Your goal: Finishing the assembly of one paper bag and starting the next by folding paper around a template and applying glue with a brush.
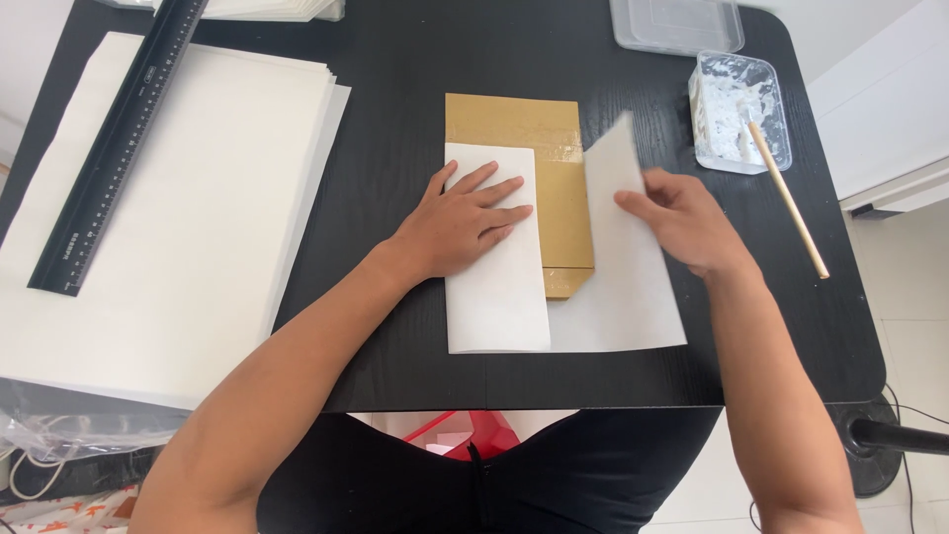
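At the near edge of the black wood-grain table [415, 366], just below the tabletop, a red plastic object [474, 433] shows against the person's dark clothing. To the left of it, crumpled clear plastic wrap [69, 435] lies under the table edge.

On the table in front of the person lies a sheet of thin white paper [554, 316], wrapped around a flat golden-brown cardboard piece [559, 188]. The sheet's left flap is folded over the cardboard and lies flat; the left hand [460, 222] rests on it, palm down, fingers spread and extended, pressing the flap onto the board. The right hand [687, 222] holds the sheet's right flap, fingers closed on its edge, with the flap lifted and tilted up beside the cardboard's right side. The two hands are apart, with the bare strip of cardboard between them.

To the left, well apart from the hands, a large stack of white paper sheets [198, 227] covers much of the table, and a long black ruler [119, 138] lies slantwise across it.

To the right, a slim wooden stick [791, 203] rests with its far end in a small clear plastic tub of white paste [736, 109]. Beyond that, at the far edge, sits a clear plastic lid [677, 25].
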